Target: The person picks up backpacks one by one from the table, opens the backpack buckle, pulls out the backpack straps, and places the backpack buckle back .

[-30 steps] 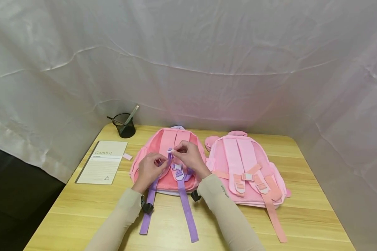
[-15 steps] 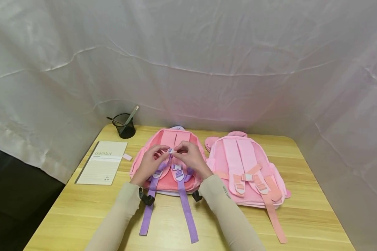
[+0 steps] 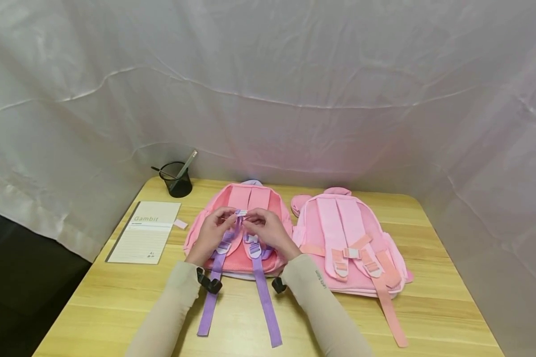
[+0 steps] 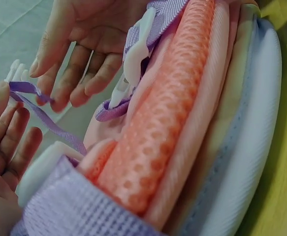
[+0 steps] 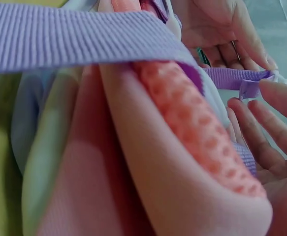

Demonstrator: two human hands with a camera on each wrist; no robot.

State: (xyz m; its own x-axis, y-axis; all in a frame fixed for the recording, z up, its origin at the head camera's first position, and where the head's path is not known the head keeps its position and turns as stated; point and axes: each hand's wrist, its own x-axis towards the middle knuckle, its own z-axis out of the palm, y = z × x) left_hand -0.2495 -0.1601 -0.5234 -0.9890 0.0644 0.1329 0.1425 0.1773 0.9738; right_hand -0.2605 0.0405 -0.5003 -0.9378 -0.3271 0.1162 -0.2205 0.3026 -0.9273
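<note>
A coral-pink backpack [image 3: 238,195] lies with its strap side up. Over its middle, both hands hold a small white plastic buckle [image 3: 241,212] on a narrow purple strap [image 4: 54,124]. My left hand [image 3: 209,234] pinches the buckle from the left, thumb toward me. From the right, my right hand [image 3: 269,229] pinches the buckle and strap end between thumb and fingers. The right wrist view shows a folded purple strap end [image 5: 250,88] beside the right thumb. The fingers hide part of the buckle. Two wide purple straps [image 3: 267,312] hang toward the table's front.
To the right lies a lighter pink backpack [image 3: 328,213] with its orange straps buckled. A notebook [image 3: 145,235], a small pale pink piece [image 3: 180,223] and a black mesh pen cup [image 3: 179,187] stand or lie at the left. A grey curtain [image 3: 268,99] surrounds the wooden table [image 3: 429,277].
My left hand has risen from the strap to the buckle, and its fingers now meet the right hand's there. The buckle has turned to lie more level between the hands. Both backpacks stay put.
</note>
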